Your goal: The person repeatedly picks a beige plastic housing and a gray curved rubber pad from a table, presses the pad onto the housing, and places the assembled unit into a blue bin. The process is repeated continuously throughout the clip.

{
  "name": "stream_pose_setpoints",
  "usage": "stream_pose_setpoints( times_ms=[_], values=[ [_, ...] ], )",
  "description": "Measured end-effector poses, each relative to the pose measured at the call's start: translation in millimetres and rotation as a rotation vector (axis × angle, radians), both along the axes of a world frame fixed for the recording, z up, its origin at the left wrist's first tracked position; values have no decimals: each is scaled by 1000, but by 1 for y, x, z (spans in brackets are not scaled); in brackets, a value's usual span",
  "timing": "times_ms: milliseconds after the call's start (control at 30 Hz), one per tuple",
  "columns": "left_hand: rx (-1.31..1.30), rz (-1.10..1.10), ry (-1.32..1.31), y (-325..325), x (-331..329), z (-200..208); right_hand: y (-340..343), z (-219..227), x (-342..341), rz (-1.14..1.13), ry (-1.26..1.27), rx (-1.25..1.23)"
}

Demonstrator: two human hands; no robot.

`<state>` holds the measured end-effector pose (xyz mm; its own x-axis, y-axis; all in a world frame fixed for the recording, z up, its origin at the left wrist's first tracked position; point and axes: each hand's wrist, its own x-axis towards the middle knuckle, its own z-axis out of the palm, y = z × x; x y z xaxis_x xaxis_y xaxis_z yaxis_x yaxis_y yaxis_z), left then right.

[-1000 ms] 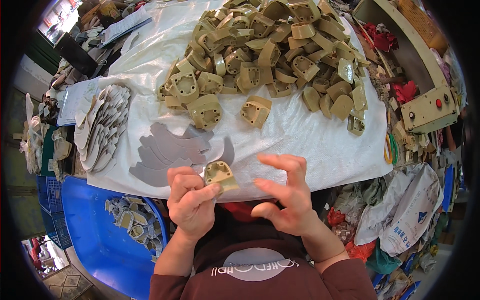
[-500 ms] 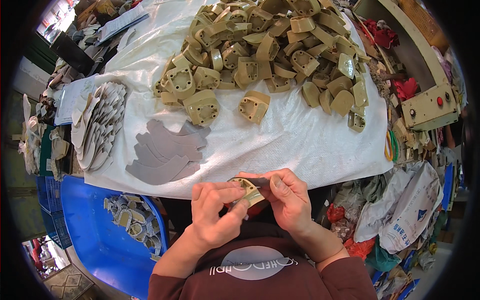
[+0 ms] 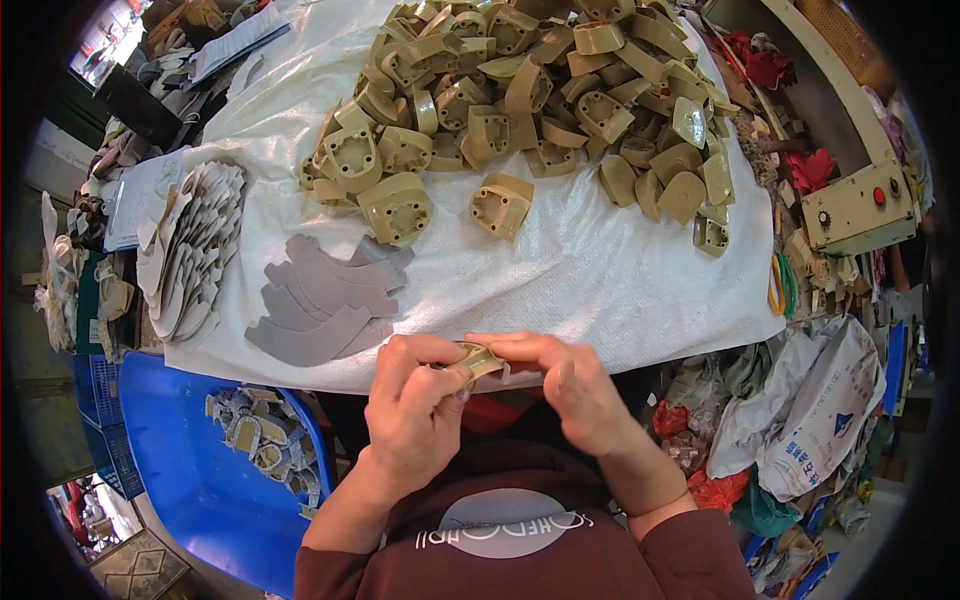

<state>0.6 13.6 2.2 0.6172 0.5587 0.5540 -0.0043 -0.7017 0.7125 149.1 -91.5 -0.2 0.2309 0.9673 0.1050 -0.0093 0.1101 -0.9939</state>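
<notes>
Hands close together at the tabletop's near edge. Left hand clamped on a tan moulded piece; right hand meets its right side, grip indeterminable. Grey cut-outs lie left; a heap of similar pieces occupies the far side.

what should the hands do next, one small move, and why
Perhaps slide the right hand along the tan piece, pressing down what looks like a thin pale flap: it juts from the edge, the left hand grips the piece, and right fingertips touch it.
</notes>
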Motion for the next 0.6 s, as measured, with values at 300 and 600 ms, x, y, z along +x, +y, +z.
stream_pose_setpoints(
  times_ms=[300, 600],
  values=[
    [-167, -220, -125, -5, 5, -10, 14, -6, 30, 231, 212, -157],
    [-688, -61, -266, -12, 5, -9, 17, -10, 14, -28, -5, 70]
  ],
)
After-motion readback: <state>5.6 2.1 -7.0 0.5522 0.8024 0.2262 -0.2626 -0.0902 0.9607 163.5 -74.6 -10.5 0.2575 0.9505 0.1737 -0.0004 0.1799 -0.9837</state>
